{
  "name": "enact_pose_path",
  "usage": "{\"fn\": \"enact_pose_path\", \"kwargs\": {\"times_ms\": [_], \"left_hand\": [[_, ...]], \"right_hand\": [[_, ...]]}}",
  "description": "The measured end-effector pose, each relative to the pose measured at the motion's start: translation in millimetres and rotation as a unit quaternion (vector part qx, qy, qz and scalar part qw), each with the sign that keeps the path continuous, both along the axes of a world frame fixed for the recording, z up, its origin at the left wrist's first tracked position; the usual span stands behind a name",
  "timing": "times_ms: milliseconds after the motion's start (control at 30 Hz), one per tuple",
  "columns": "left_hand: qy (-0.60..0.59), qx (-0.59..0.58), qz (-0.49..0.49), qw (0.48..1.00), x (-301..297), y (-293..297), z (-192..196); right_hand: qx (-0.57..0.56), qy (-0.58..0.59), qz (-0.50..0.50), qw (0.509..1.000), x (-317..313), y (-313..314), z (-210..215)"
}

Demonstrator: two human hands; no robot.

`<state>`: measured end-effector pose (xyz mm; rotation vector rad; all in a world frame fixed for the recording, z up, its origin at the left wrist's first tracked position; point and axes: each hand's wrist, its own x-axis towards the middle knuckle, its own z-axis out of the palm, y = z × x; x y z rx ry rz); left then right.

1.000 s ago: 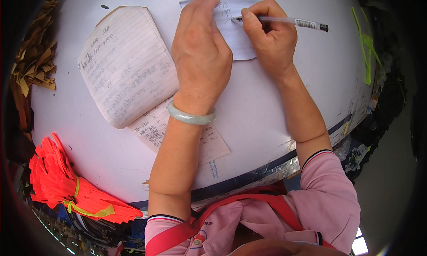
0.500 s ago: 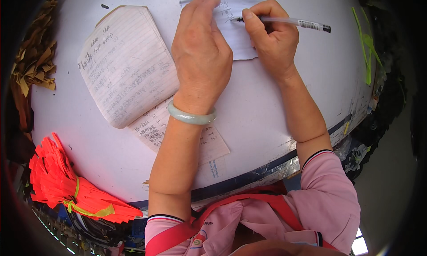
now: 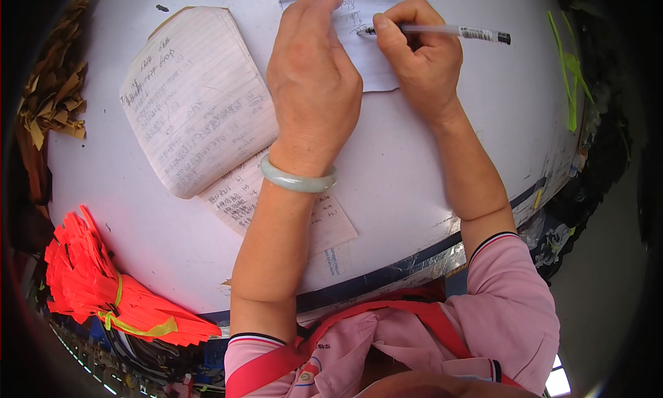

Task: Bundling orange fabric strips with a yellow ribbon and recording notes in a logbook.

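A sheet of paper with a few handwritten marks lies at the far middle of the white table. My right hand grips a clear-barrelled pen, its dark tip on the sheet by the writing. My left hand rests with fingers stretched out over the sheet's left part, hiding some of it. A pale green bangle circles that wrist. Beside the left hand an open notebook with lined, handwritten pages lies at an angle; my left forearm covers part of its lower page.
A bundle of bright red-orange strips tied with yellow-green bands sits at the table's near left edge. Brown strips hang at the far left. Thin neon-green strips lie near the right edge, with dark material beyond it.
My right hand and the pen have shifted very slightly left, and a little more ink shows at the pen tip. My left hand stays in nearly the same place.
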<state>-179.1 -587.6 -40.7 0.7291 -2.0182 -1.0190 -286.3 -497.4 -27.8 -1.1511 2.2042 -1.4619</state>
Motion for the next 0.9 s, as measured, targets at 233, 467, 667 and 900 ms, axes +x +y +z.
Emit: {"fn": "enact_pose_path", "kwargs": {"times_ms": [233,467,667,900], "left_hand": [[-0.004,-0.004,-0.003,1.000,0.0,-0.1,1.0],[0.003,0.009,-0.019,1.000,0.8,-0.5,1.6],[0.001,0.010,-0.021,1.000,1.5,-1.1,2.3],[0.003,0.017,-0.022,1.000,1.1,-0.3,3.5]], "right_hand": [[0.004,-0.010,-0.001,1.000,2.4,-1.1,1.7],[0.016,-0.080,-0.011,0.997,-0.2,2.3,2.1],[-0.031,-0.093,-0.036,0.995,0.7,1.1,0.1],[-0.050,-0.099,-0.053,0.992,-1.2,2.0,-1.9]]}}
